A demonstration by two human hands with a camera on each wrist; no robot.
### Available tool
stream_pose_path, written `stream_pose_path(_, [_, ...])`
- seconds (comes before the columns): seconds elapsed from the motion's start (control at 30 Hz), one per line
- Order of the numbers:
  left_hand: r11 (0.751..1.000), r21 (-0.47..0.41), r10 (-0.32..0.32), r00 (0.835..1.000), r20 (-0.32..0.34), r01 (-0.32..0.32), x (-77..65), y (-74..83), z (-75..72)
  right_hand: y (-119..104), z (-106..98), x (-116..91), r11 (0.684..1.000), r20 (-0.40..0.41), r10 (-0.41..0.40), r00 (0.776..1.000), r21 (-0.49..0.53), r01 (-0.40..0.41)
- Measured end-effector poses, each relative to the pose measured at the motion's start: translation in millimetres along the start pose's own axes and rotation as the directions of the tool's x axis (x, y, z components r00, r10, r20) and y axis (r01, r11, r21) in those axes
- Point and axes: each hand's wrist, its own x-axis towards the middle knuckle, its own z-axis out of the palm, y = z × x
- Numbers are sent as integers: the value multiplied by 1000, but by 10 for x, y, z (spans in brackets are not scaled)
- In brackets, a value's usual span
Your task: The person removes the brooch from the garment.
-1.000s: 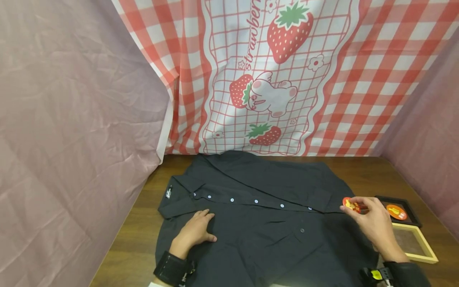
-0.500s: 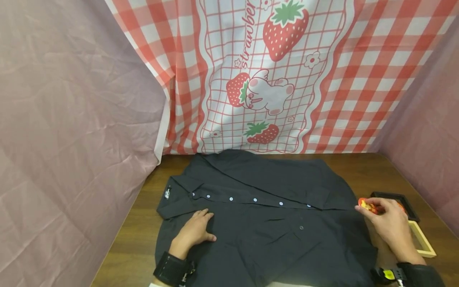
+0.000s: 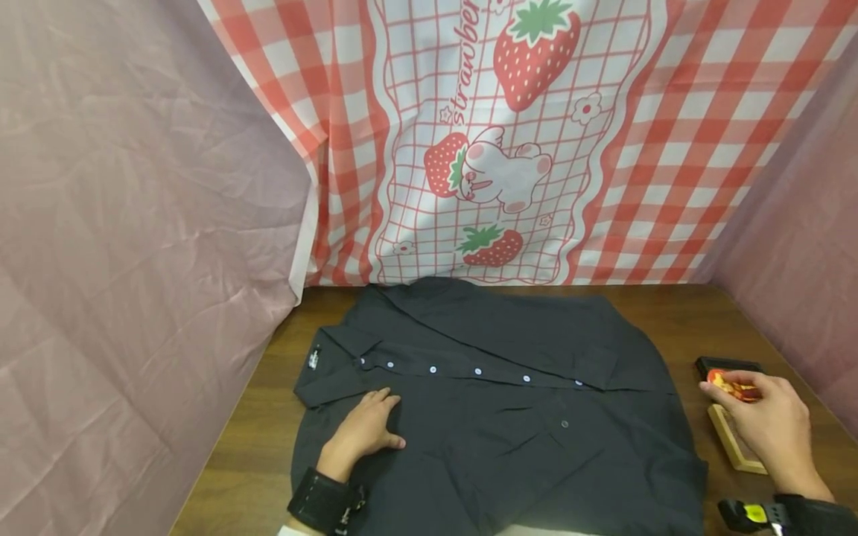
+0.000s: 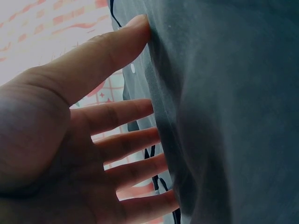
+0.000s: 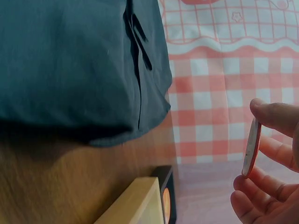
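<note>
My left hand (image 3: 362, 428) lies flat on a dark short-sleeved button shirt (image 3: 496, 447), its fingers spread. In the left wrist view the fingertips and thumb touch the dark cloth (image 4: 224, 112). At the right, my right hand (image 3: 774, 420) pinches a thin round red-and-yellow disc (image 3: 727, 383) between thumb and fingers, above the trays. Seen edge-on in the right wrist view, the disc (image 5: 252, 149) has a pale back and a red rim. Whether it is a badge or a magnet I cannot tell.
Right of the shirt, a pale wooden-framed tray (image 3: 727, 439) stands in front of a black tray (image 3: 737, 362), both partly behind my right hand. An orange round piece (image 5: 167, 205) lies in the black tray. A checked strawberry cloth (image 3: 677, 186) hangs behind the wooden table (image 3: 670, 305).
My right hand has moved right with the disc, from the shirt's edge to above the trays. My left hand has stayed in place on the shirt.
</note>
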Motion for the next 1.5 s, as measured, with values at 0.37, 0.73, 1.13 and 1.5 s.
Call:
stream_pose_path(0.37, [1000,-7,1,1000,0,-1,-3,1,-3,219,-29,-8,996,57,79,995,-48,-77])
stream_pose_path(0.73, [1000,7,14,1000,4,-14,17,-8,-5,371,-5,-34,966,117,242,963,-118,-228])
stream_pose_path(1.13, [1000,2,17,1000,2,-17,14,-13,-6,474,21,-18,936,212,322,923,-216,-277])
stream_pose_path(1.5, [1000,5,5,1000,10,-5,22,-19,-6,579,88,-37,930,283,339,897,-247,-273])
